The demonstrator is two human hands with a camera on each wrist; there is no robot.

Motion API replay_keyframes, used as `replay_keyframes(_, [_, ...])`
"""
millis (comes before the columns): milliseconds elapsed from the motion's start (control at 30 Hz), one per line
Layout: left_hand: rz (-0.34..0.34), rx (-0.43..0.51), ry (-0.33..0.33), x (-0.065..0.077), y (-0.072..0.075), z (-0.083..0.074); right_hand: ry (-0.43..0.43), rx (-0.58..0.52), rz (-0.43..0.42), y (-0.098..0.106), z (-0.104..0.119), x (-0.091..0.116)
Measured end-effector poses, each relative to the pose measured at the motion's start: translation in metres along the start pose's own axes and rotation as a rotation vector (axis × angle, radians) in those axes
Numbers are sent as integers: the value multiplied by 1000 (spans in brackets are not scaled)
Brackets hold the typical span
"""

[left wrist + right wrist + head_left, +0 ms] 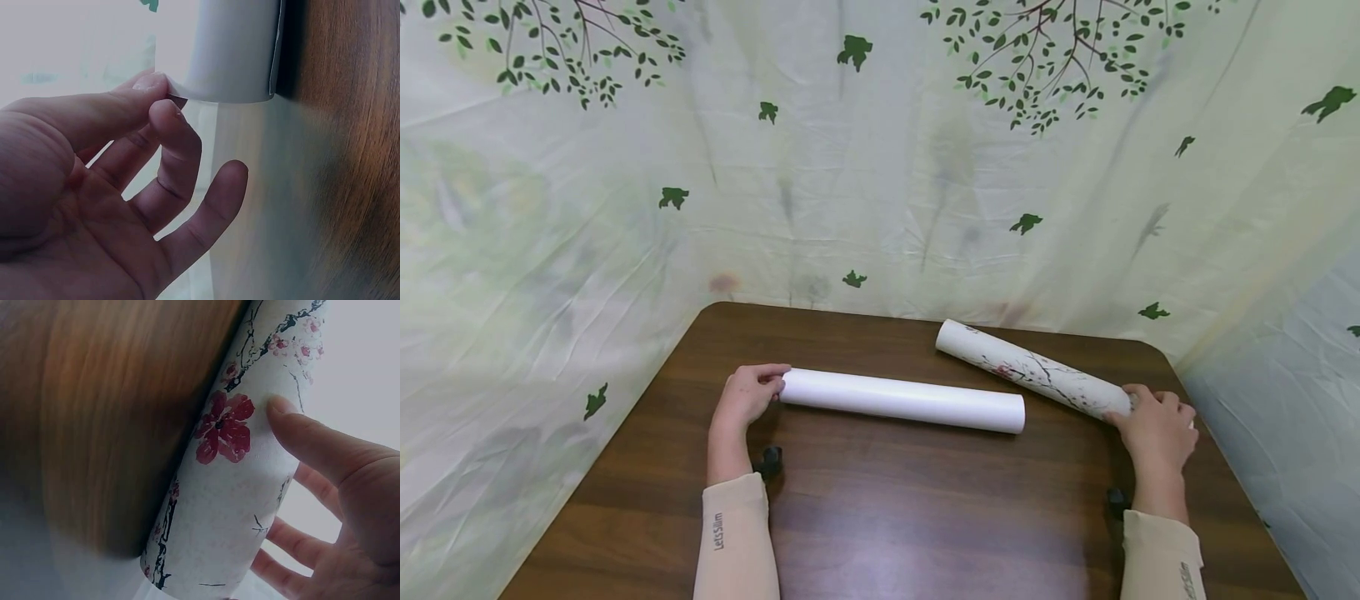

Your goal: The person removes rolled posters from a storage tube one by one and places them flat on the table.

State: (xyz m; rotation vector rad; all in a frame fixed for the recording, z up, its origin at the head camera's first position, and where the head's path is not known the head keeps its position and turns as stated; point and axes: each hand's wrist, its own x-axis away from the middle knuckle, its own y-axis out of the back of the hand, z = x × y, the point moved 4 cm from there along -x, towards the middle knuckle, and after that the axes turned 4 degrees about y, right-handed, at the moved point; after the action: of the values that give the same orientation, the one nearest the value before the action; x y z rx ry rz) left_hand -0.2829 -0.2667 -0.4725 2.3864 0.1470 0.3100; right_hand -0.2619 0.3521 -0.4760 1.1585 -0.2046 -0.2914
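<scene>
A plain white paper roll (902, 401) lies on the wooden table, slightly slanted. At its left end my left hand (749, 393) pinches the rim between thumb and forefinger; in the left wrist view the thumb (119, 106) presses the edge of the roll (219, 53) while the other fingers are bent loosely below. To the right and farther back lies a wallpaper roll (1037, 369) printed with dark branches and red blossoms. My right hand (1157, 429) grips it near its right end. The right wrist view has the thumb on the patterned roll (212, 506), fingers partly hidden behind it.
The brown wooden table (940, 508) has rounded back corners. Behind and beside it hangs a pale curtain (865, 192) with leaf prints. A small black object (769, 462) is at the left wrist, and another black object (1117, 502) at the right wrist.
</scene>
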Motion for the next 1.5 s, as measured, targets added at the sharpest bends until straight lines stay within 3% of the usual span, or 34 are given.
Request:
replay_keyframes(400, [4,2,-4,0,-1,-2,121,23,-50,-8,24,-12])
replay_keyframes(1500, [27,23,20,-1,-6,-1,303,9,-97,-37,88,-53])
